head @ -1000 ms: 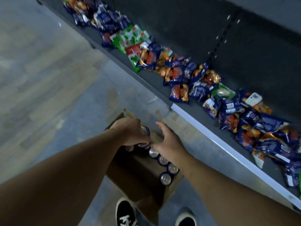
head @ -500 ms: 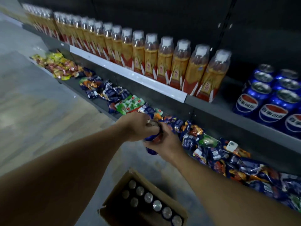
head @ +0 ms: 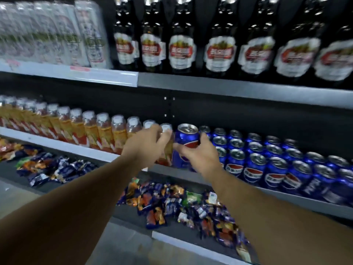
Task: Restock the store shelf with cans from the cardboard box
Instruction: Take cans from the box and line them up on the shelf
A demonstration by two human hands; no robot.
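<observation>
Right hand (head: 199, 156) grip wrapped round blue can (head: 186, 138) at mid-wall; judged full, heavy, rigid, slick; left hand (head: 147, 148) grip: cannot tell.

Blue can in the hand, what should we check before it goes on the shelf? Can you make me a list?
1. Right hand grips the blue can: ok.
2. Can upright, lid up: ok.
3. Matches the shelved blue cans: ok.
4. Free spot beside the orange bottles: cannot tell, the hands hide it.
5. Left hand out of the way: cannot tell.
</observation>
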